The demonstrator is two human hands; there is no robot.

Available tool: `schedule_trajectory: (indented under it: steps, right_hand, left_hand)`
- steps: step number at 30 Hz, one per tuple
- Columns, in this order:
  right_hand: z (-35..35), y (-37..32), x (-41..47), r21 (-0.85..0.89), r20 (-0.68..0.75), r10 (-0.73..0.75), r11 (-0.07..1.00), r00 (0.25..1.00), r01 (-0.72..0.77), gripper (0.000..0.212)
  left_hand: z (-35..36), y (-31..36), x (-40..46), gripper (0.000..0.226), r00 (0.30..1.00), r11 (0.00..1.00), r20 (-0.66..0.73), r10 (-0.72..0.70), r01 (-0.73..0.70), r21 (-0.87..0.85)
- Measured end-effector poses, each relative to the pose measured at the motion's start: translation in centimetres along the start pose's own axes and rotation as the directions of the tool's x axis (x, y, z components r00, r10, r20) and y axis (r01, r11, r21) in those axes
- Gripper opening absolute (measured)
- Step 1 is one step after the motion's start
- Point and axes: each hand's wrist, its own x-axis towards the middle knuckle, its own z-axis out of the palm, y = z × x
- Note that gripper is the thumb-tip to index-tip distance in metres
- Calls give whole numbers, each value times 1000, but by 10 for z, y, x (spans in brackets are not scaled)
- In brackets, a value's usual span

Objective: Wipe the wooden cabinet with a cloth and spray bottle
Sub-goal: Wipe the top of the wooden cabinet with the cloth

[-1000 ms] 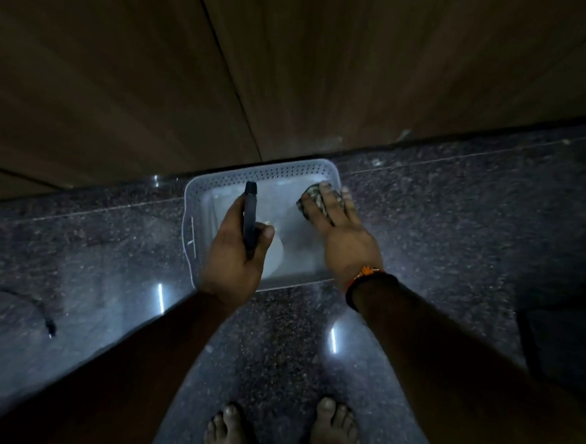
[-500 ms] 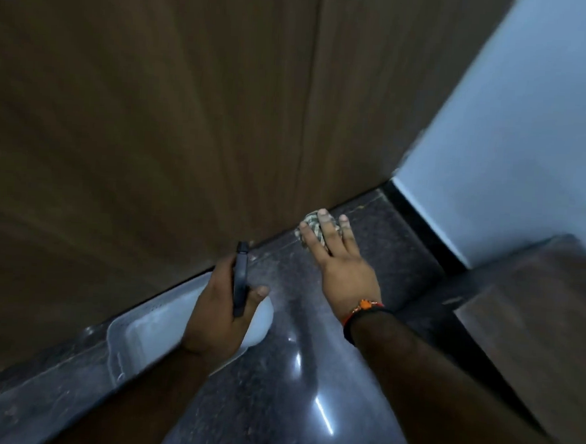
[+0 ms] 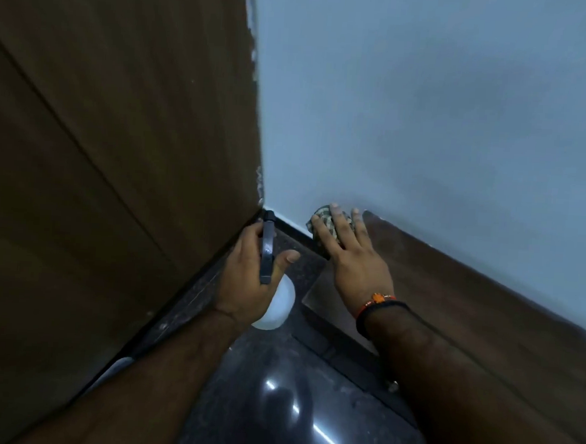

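I see my left hand (image 3: 254, 274) closed around the neck of the spray bottle (image 3: 274, 304). The dark trigger head stands up between the fingers and the thumb, and the white body hangs below the palm. The nozzle points away from me, toward the corner where the tall cabinet (image 3: 109, 176) meets the pale wall (image 3: 429, 110). My right hand (image 3: 351, 259) is spread almost flat, fingers apart, and it presses the checked cloth (image 3: 322, 220) down; only the far edge of the cloth shows past the fingertips. The cloth seems to rest at the far end of the low wooden top (image 3: 484, 319) on my right, close to the wall, though the picture is blurred and I cannot say for sure that it touches the wood.

The relation that matters, in my judgement, is this: the tall cabinet face rises just to the left of the bottle hand, and its long axis runs upward from the dark stone floor (image 3: 273, 409). The low top runs away to the right, along the wall. So the left hand is nearer the tall face, and the right hand, with the cloth under it, is nearer the low top. To spray the tall face I would turn the nozzle left.
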Motion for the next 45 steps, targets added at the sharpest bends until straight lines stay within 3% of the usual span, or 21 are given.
schedule_trajectory:
  steps: [7,16,22,30,45]
  right_hand:
    - [-31,93,-58,-23,-72,203,978,977,-205,91]
    - [-43,190,-159,-19,-39,479,877,877,-480,92]
    - [-22,235,-220,20,-6,616,788,788,-615,93]
    - [21,277,-264,21,48,722,690,690,-723,81]
    - [63,340,-274,66,165,771,614,616,-786,77]
  left_hand:
    - [78,76,6,74,981,997,179,74,-67,-45]
    - [185,136,-28,69,908,975,362,213,-174,-138]
    - [248,154,-56,70,872,974,438,219,-168,-153]
    - [313,155,-76,41,796,991,591,130,-130,-42]
    - [387,138,-71,55,739,997,669,-76,53,55]
